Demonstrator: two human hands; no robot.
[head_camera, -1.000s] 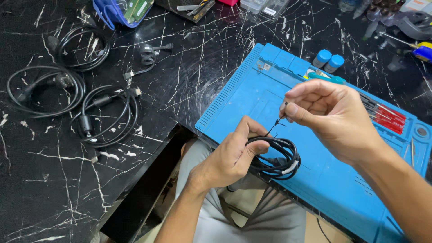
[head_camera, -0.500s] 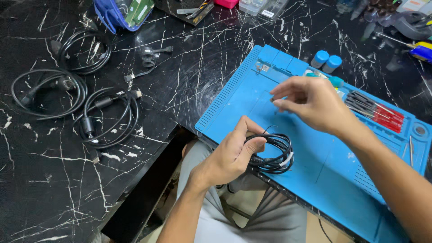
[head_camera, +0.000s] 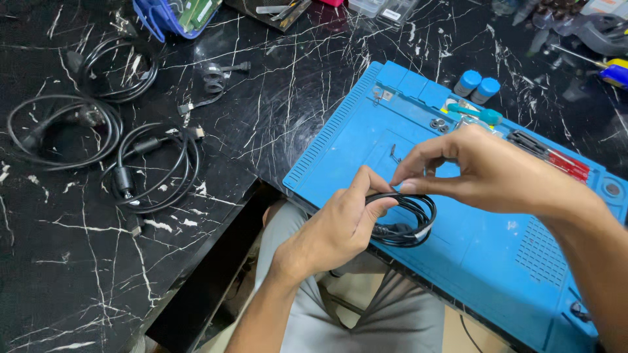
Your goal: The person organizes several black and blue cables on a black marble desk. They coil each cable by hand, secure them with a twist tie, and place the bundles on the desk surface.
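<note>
Now, over the black marble table [head_camera: 78, 261] and the blue work mat [head_camera: 484, 261], your right hand [head_camera: 497, 173] has dropped from its raised position to the coiled black cable [head_camera: 405, 219], fingers [head_camera: 409, 186] pinched narrow at the top of the coil. Your left hand [head_camera: 340, 229] stays clamped on the coil's left side, thumb over the loops, above the mat's near edge.

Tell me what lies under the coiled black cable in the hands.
Under the coiled black cable, held by the left hand and pinched by the right hand, lies the blue work mat. The mat surface directly beneath the coil and fingers is covered.
</note>
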